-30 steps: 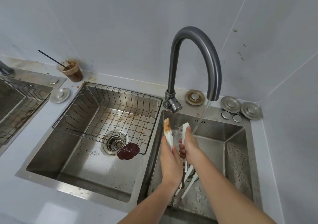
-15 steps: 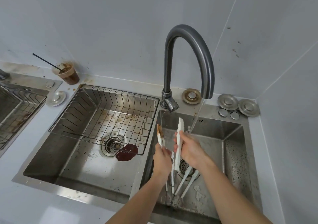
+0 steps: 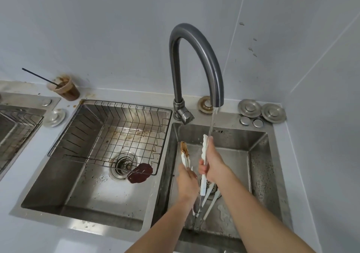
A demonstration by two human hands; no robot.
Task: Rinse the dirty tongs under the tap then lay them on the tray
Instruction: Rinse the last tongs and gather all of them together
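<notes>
White tongs (image 3: 204,151) with metal handles stand upright over the right sink basin (image 3: 259,167). My left hand (image 3: 186,180) grips the left arm, whose tip (image 3: 184,148) is smeared brown. My right hand (image 3: 214,164) grips the right arm, whose clean tip reaches the water stream. The grey tap (image 3: 196,62) is running, and the water lands on my right hand and that tip. A second pair of white tongs (image 3: 209,204) lies on the basin floor over the drain. No tray is in view.
The left basin holds a wire rack (image 3: 109,136), a drain (image 3: 123,165) and a dark brown patch (image 3: 140,173). A dirty cup with a straw (image 3: 65,89) stands on the back ledge. Metal drain caps (image 3: 262,109) lie right of the tap. Another sink sits at far left.
Both hands have lowered slightly and spread the tongs' arms wider apart. The right arm's tip stays under the stream.
</notes>
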